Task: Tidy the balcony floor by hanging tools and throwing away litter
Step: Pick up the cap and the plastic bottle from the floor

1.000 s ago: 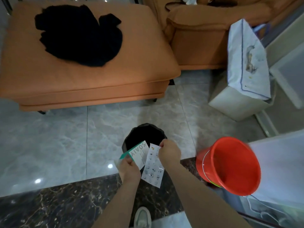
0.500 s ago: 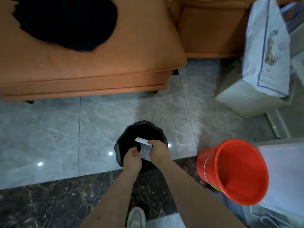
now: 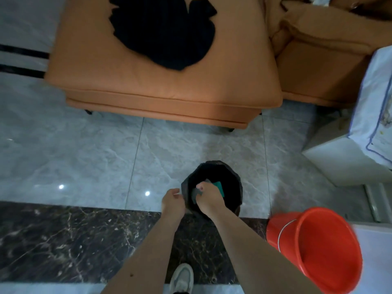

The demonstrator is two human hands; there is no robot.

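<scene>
So your right hand is down inside the mouth of the black bin, fingers curled around the paper litter. You can see a grey sheet poking out on the left of your knuckles and a teal-edged piece sticking out on the far side, both sitting below the rim, in the dark of the bin. It's pretty dim in there, so I can't tell how many separate scraps you've got.

Your left hand is just outside the bin's near-left rim, touching or almost touching the wall. Its fingers are loosely curled; there might be a tiny pale sliver at the fingertips, but it's too small to say whether you're pinching anything, so I honestly can't tell.

The bin stands on the grey marble floor tiles, right at the edge where they meet the dark veined marble strip nearest you. Your shoe is on that strip, at the bottom edge of the view.

Other stuff around: a red bucket with a wire handle near the bottom right corner, just beside the bin but not touching it. An orange ottoman across the tiles with a black piece of clothing dumped on top, an orange armchair next to it, and a white box with a blue-trimmed cover at the right edge.
</scene>
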